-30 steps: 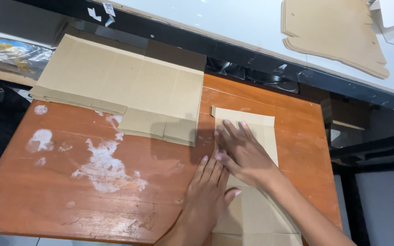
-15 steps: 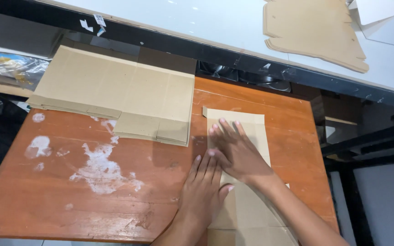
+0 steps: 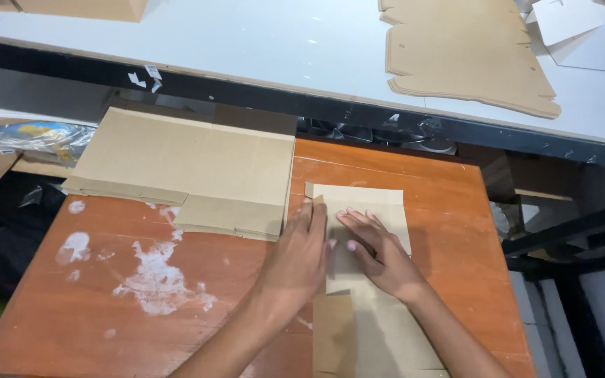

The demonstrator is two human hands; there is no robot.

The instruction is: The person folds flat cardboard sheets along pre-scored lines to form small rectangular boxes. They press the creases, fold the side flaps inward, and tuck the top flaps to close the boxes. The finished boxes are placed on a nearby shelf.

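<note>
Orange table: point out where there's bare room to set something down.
The orange table is bare along its right strip, beside the folded cardboard piece, and at front left, past the white stains. It is crowded at back left under the flat cardboard stack, and in the middle where left hand and right hand press.

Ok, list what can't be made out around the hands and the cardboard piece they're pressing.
Head view only:
- Cardboard piece: its middle is covered by the left hand and right hand; its near end is cut off by the bottom edge.
- Flattened cardboard stack: its number of sheets is too fine to count.
- Cardboard blanks on the white table: cut off at the top edge.
</note>
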